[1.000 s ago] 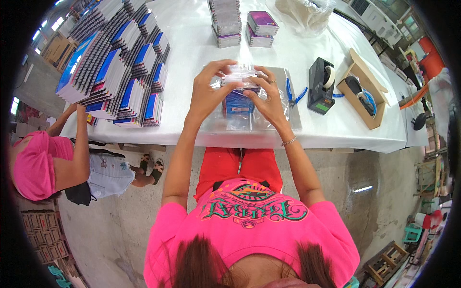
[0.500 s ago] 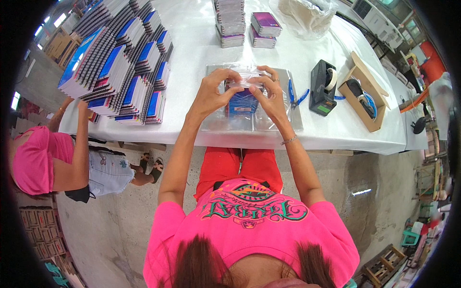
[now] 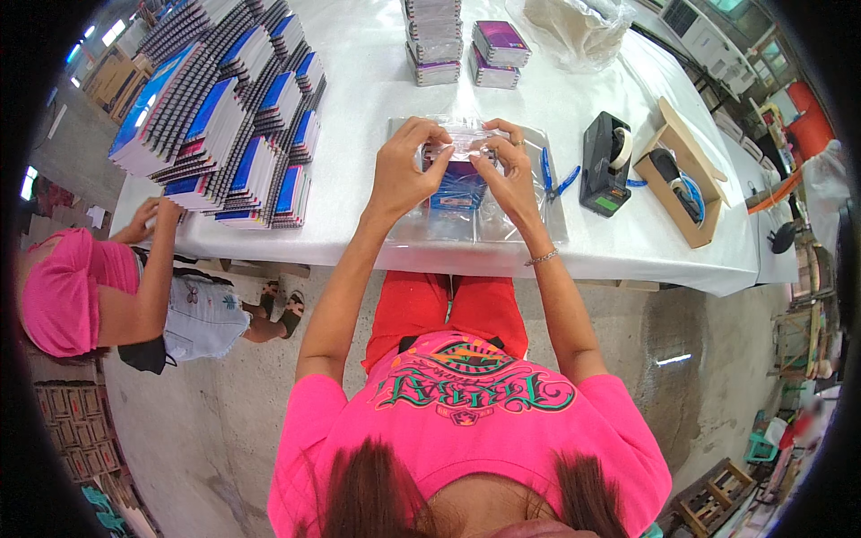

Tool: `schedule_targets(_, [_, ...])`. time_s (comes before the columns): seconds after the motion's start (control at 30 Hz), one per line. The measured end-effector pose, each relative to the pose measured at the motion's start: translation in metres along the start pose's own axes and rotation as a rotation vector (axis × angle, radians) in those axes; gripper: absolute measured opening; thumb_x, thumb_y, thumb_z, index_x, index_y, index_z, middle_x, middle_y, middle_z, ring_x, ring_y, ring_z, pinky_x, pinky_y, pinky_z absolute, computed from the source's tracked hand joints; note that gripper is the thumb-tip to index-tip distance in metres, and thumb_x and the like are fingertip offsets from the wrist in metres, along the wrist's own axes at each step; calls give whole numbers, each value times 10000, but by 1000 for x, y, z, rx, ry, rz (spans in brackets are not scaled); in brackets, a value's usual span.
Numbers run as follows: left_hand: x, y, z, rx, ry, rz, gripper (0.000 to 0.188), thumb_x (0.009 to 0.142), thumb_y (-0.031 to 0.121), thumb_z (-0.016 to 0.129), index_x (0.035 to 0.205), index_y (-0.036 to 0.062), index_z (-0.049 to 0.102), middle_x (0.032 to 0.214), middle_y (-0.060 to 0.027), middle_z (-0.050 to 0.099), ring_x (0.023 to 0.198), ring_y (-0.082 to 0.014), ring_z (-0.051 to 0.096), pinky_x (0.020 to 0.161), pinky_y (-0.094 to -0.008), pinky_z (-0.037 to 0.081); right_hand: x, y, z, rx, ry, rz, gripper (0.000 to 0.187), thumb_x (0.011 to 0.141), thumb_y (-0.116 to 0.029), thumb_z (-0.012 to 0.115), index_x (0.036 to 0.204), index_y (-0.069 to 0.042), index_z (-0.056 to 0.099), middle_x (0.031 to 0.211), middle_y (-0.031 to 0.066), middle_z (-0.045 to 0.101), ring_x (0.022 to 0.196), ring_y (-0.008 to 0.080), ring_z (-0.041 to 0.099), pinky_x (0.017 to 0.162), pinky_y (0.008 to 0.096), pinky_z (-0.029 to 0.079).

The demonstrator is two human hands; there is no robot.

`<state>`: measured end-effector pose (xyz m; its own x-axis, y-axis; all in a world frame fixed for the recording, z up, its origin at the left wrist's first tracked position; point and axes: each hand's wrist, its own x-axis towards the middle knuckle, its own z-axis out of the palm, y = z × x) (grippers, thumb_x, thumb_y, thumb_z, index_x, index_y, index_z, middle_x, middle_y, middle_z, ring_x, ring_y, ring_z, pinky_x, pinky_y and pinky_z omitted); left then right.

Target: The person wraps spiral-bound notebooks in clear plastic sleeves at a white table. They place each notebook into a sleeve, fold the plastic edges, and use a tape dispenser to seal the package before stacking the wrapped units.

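A small stack of notebooks with a blue and purple cover [image 3: 459, 190] stands before me, wrapped in clear plastic film. At its far end my left hand [image 3: 411, 166] pinches the crinkled film between thumb and fingers. On the other side my right hand [image 3: 508, 170] is closed on the same film, thumb against fingertips. Beneath the bundle lies a flat pile of clear plastic sheets or bags [image 3: 529, 226]. Blue-handled cutters [image 3: 556, 179] rest at its right edge, just beyond my right hand.
Tall piles of spiral notebooks [image 3: 238, 134] fill the left side. Farther back stand wrapped purple bundles [image 3: 499, 49] and a crumpled plastic bag [image 3: 574, 31]. A black tape dispenser [image 3: 603, 170] and an open cardboard box [image 3: 686, 184] are at right. Another person's hand [image 3: 142, 220] is at left.
Both my hands still pinch the film and have shifted only slightly. The cutters and sheets moved marginally in view. At left, the other person's hand has come lower beside the table edge.
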<state>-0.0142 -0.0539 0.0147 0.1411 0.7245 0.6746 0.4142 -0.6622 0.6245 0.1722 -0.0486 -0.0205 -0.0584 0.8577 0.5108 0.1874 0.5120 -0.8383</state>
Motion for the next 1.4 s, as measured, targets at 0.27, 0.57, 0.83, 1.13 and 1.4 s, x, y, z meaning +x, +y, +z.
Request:
schedule_targets(0.27, [14,7,2,96,-34,-78,166,768,85,712,885,39,603,865,-73,612,724,-202,647,667,-321,510,13,-1,-4,-86,-45,17,238,827,-188,704,999,-28,667,1115,80,493,964,181,533,807,316,463])
schedule_targets(0.57, [20,-16,8,215,85,-125,610,727,179,773,1278,112,519,1165,-142,540,1018,-194,596,843,-322,488,35,-6,-15,205,-254,338,666,815,-244,723,1374,-16,443,1218,192,523,997,195,603,882,311,479])
schedule_targets(0.83, [16,-35,8,-596,-249,-632,337,833,180,681,1136,35,656,1080,-110,654,941,-151,603,853,-281,464,32,10,-11,449,-236,368,324,845,-154,669,1126,9,670,1009,70,681,975,126,601,886,257,453])
schedule_targets(1.13, [11,-31,16,-678,-111,-613,177,812,102,699,978,46,726,948,-54,697,880,-119,618,814,-254,471,25,8,-15,266,-259,243,316,885,-208,662,1126,-3,675,1123,79,646,1057,140,577,902,276,455])
schedule_targets(1.4, [17,-43,-4,-659,-371,-546,170,862,151,681,1005,79,738,1141,-65,671,1033,-137,602,937,-293,450,18,-21,-23,101,-334,196,408,793,-215,769,1153,-44,684,1200,81,623,1133,204,553,979,336,422])
